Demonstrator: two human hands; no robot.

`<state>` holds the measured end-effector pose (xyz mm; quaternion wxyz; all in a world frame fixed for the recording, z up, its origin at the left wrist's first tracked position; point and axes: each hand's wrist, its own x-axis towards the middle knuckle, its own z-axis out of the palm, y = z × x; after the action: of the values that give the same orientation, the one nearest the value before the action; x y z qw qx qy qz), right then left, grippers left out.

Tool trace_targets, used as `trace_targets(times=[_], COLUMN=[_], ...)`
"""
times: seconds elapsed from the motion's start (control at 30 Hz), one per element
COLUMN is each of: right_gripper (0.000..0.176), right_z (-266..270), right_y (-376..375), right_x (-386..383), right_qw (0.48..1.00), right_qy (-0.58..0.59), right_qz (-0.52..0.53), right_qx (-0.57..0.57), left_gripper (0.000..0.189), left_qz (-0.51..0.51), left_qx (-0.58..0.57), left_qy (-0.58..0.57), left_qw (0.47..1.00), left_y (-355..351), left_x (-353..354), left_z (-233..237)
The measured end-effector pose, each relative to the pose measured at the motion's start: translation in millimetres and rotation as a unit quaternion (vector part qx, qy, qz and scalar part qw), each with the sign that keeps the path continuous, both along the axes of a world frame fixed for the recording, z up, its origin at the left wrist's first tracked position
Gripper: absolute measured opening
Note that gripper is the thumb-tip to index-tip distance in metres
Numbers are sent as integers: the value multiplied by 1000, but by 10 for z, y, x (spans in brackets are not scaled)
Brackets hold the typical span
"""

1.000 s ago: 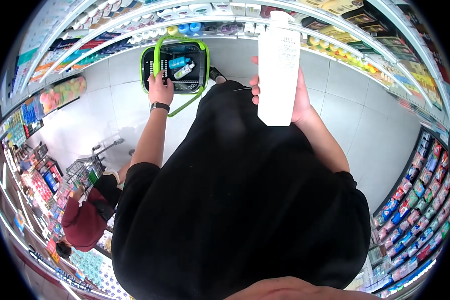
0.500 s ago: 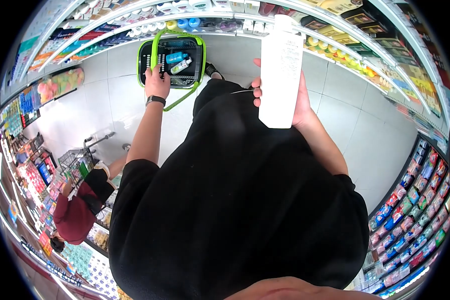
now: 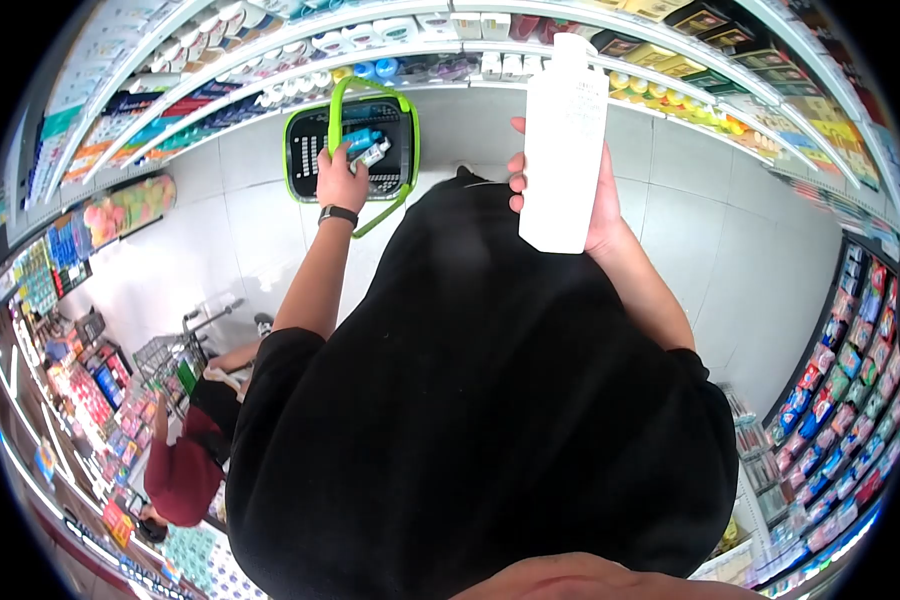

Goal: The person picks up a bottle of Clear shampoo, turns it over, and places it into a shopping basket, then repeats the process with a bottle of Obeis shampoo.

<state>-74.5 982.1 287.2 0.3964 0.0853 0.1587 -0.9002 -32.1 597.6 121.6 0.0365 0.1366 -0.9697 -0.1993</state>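
My right hand (image 3: pixel 606 212) is wrapped round a tall white bottle (image 3: pixel 562 160), held upright in front of me. Small print, too faint to read, covers its upper part. My left hand (image 3: pixel 342 183) grips the green handle (image 3: pixel 336 112) of a black shopping basket (image 3: pixel 300 165) with a green rim. Inside the basket lie a blue bottle (image 3: pixel 358 138) and a white bottle (image 3: pixel 374 153), side by side. Part of the basket's near side is hidden by my left hand.
Shelves (image 3: pixel 440 45) of bottles and boxes curve along the front. Another rack (image 3: pixel 840 350) of packs stands at the right. On the left, a person in a dark red top (image 3: pixel 185 478) is beside a shopping cart (image 3: pixel 160 355). Light floor tiles (image 3: pixel 670 200) lie below.
The basket and my left hand have shifted slightly right and down in view. The person and cart at the left also appear further right. The white bottle stays in my right hand.
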Motion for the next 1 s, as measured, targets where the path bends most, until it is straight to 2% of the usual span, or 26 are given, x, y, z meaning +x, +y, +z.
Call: trace_targets(times=[0.3, 0.37, 0.5, 0.7, 0.77, 1.0], right_gripper=[86, 87, 87, 89, 90, 91], right_z=[73, 40, 27, -33, -18, -10], right_y=[-450, -529, -665, -749, -765, -725], right_x=[195, 205, 183, 17, -48, -180], right_qw=[998, 999, 999, 1000, 1000, 1000], right_qy=[-5, -26, -21, -9, -11, -14], right_qz=[-34, -43, -38, 4, 4, 11], right_qx=[53, 11, 11, 29, 4, 20], left_gripper=[39, 39, 41, 40, 39, 39], left_qz=[17, 18, 15, 8, 14, 4], left_qx=[5, 14, 25, 8, 15, -24], left_qy=[-16, -7, -5, 5, 14, 20], left_qw=[1000, 1000, 1000, 1000, 1000, 1000], left_y=[-484, -587, -776, -773, -756, -828], left_x=[-57, -41, 40, 19, 0, -33], left_z=[84, 49, -72, -14, 3, -77])
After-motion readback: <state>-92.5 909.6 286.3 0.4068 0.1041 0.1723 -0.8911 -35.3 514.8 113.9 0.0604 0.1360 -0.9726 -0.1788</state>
